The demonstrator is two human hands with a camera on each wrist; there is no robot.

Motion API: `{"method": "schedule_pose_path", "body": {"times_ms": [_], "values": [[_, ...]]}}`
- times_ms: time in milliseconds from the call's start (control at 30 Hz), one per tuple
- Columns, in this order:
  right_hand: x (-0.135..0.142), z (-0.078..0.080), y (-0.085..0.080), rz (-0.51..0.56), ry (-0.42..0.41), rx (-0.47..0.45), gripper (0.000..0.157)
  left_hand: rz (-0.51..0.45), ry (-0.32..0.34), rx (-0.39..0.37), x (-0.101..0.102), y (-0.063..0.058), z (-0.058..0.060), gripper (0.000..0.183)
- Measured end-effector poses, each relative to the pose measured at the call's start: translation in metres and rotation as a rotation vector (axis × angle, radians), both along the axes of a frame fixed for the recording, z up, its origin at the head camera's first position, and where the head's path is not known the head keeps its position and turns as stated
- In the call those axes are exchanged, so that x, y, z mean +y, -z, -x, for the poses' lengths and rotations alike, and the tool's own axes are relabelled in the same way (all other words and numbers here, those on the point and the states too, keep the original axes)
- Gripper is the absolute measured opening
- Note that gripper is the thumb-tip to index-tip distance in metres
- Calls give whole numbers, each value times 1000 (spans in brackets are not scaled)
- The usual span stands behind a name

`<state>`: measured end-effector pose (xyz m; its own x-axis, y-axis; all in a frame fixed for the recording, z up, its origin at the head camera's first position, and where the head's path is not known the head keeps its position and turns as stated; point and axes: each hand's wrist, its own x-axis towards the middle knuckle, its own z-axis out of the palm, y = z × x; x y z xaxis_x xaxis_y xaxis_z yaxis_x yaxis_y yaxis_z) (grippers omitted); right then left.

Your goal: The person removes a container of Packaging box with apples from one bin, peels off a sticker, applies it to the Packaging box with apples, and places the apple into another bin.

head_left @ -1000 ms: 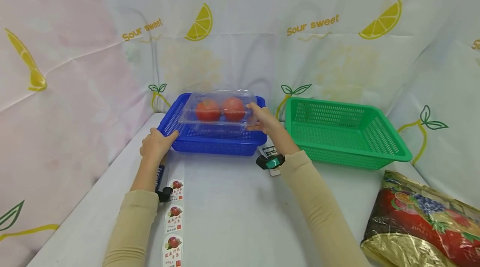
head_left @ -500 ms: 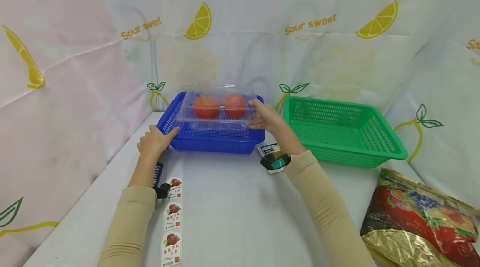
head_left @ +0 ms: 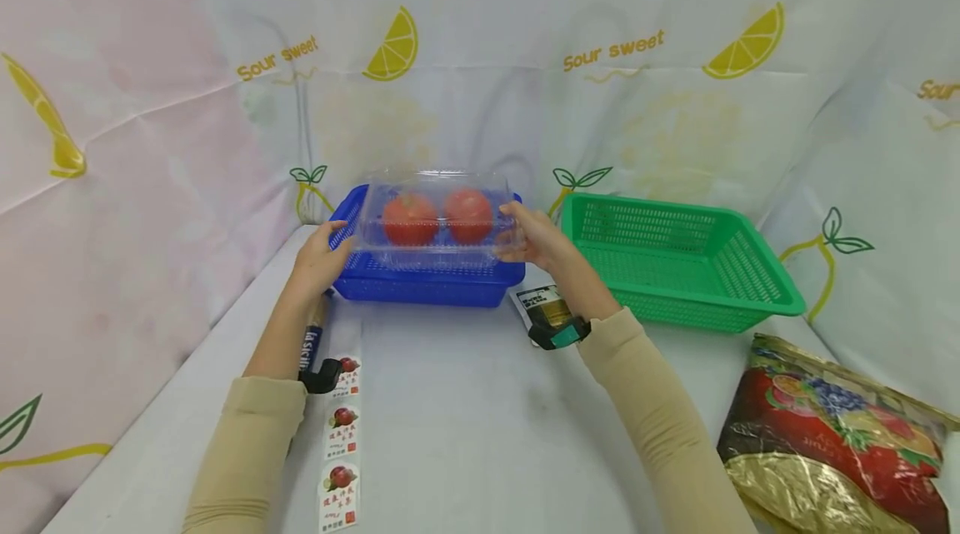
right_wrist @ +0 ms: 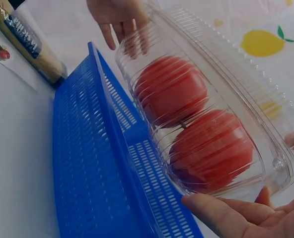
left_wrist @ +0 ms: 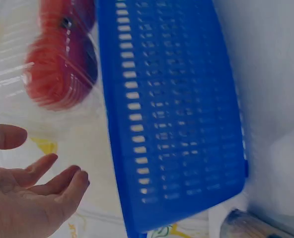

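A clear plastic clamshell box [head_left: 442, 256] with two red apples [right_wrist: 212, 150] inside is held over the blue basket [head_left: 420, 291]. My right hand [head_left: 542, 241] grips its right end, thumb on one face and fingers round the other, as the right wrist view shows. At the opposite end my left hand [head_left: 317, 261] reaches up beside the box, above the basket's left rim. In the left wrist view that hand [left_wrist: 35, 191] has its fingers spread and loosely bent, with a gap between them and the box.
A green basket [head_left: 682, 305] stands at the right, behind a shiny fruit-printed bag [head_left: 832, 426]. A strip of apple stickers [head_left: 341, 426] lies front left, next to a blue-labelled packet [head_left: 310, 346]. Under my right wrist is a small printed packet [head_left: 546, 305]. A patterned cloth hangs behind.
My left hand has let go of the blue basket's left rim and moved up toward the box's left end. My right hand keeps hold of the box, which has hardly moved.
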<state>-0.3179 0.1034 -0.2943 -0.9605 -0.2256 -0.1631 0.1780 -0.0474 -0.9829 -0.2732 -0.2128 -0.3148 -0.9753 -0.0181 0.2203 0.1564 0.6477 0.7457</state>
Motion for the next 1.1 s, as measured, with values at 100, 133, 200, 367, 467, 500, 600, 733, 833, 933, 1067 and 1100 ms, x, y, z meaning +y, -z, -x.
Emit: {"method": "schedule_pose_path", "body": {"times_ms": [100,133,200,367,467,500,600,733,833,933,1067,1100], "values": [[4,-3,0,11,-15,-7,58,-200,107,-79,11,-8,-5,50],[5,-4,0,18,-18,-8,60,-248,133,-99,13,-10,-6,50],[7,-5,0,23,-18,-10,60,-329,176,-128,17,-13,-7,50],[13,-8,0,30,-14,5,46,-448,245,-173,22,-13,-7,48],[17,-10,1,35,-17,7,36,-454,274,-189,24,-11,-7,47],[19,-11,1,33,-20,7,36,-446,282,-193,25,-10,-7,47],[25,-14,1,19,-27,8,44,-428,303,-201,27,-9,-7,48],[30,-19,0,13,-30,7,52,-429,318,-216,30,-10,-9,44],[35,-24,-1,11,-33,10,54,-423,331,-230,33,-10,-12,43],[43,-29,-1,5,-52,20,58,-414,351,-231,37,-10,-13,42],[55,-37,2,-6,-64,23,64,-404,381,-235,44,-10,-14,40],[58,-39,3,-12,-62,26,63,-397,390,-239,46,-9,-14,40]]}}
